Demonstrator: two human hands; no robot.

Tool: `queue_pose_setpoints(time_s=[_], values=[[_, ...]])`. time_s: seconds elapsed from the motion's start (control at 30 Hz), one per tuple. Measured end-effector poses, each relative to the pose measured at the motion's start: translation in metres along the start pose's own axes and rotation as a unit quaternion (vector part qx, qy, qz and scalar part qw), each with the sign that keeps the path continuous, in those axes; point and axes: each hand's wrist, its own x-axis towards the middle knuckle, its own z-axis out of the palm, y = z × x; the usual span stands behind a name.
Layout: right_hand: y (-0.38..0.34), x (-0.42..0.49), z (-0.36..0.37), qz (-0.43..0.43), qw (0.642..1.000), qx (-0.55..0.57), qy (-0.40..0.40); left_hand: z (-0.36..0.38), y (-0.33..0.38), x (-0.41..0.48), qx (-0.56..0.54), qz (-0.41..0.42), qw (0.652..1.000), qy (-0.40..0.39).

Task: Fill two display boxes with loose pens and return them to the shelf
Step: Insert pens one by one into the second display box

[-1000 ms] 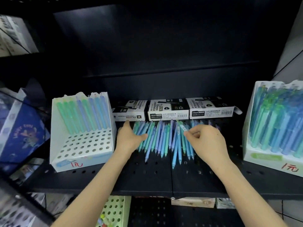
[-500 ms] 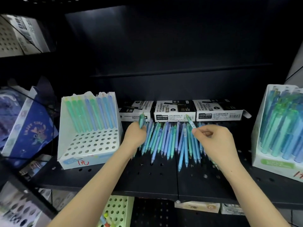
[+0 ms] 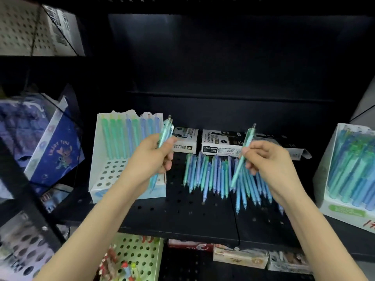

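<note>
Head view: left hand and right hand grip slim translucent pens.

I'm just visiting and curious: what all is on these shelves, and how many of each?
shelf: one, black, perforated, centre.
left display box: one, white, shelf's left, one back row of pens.
right display box: one, white, shelf's right, packed with blue-green pens.
loose pens: many, blue and green, lying mid-shelf.
marker boxes: three, black-and-white, behind the loose pens.
printed box: one, dark blue, far left.
pegboard tray: one, light green, below the shelf.
left hand: one, gripping a teal pen, before the left display box.
right hand: one, pinching a green pen, above the loose pens.
</note>
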Motion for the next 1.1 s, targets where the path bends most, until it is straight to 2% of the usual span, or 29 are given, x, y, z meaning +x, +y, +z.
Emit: queue_pose_setpoints(time_s=[0.2,0.37,0.57,0.83,1.0,1.1], values=[[-0.04,-0.002,0.054,-0.019,0.99,0.115,-0.074,-0.054,0.002,-0.015,-0.091,0.0,0.995,0.048],[-0.064,0.0,0.096,-0.081,0.984,0.139,-0.074,-0.091,-0.01,-0.022,-0.105,0.016,0.991,0.082],[-0.069,0.012,0.134,-0.163,0.985,0.001,-0.055,-0.105,-0.026,-0.018,-0.142,-0.008,0.988,0.066],[-0.053,0.026,0.152,-0.148,0.984,-0.072,-0.065,-0.109,-0.039,-0.012,-0.164,-0.041,0.985,0.021],[-0.047,0.035,0.156,-0.171,0.966,-0.189,-0.04,-0.111,-0.04,-0.011,-0.166,-0.048,0.985,0.003],[-0.05,0.041,0.161,-0.181,0.949,-0.249,-0.064,-0.113,-0.04,-0.01,-0.172,-0.056,0.984,-0.003]])
